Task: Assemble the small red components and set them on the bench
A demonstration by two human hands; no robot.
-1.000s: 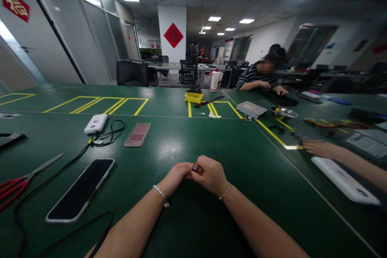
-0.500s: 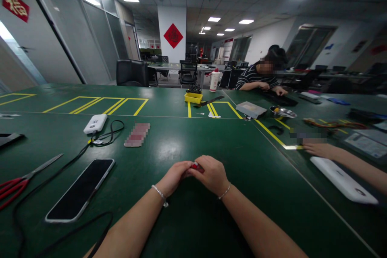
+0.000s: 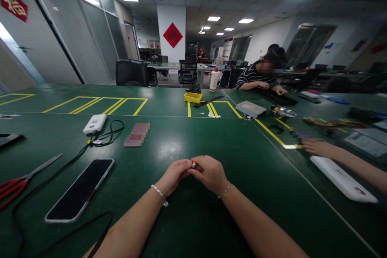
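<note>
A small red, white and dark object (image 3: 196, 165) shows between my two hands, just above the green table (image 3: 169, 133). My left hand (image 3: 177, 173) has its fingers closed on the object's left end. Curled over its right side is my right hand (image 3: 210, 172), fingers closed round it. The fingertips of both hands meet, and most of the object is hidden by them. To the left of my forearms lies a black-screened phone in a pale case (image 3: 81, 190).
Red-handled scissors (image 3: 18, 185), a black cable (image 3: 62, 171), a white device (image 3: 94, 123) and a pinkish card-like item (image 3: 137, 134) lie leftward. Further off stands a yellow box (image 3: 192, 97). Another person's hand (image 3: 320, 148) rests at right near a white case (image 3: 343, 178); a person in stripes sits beyond.
The small object has turned slightly between my fingers, so more of its orange-red and white end shows. My hands have stayed nearly in place.
</note>
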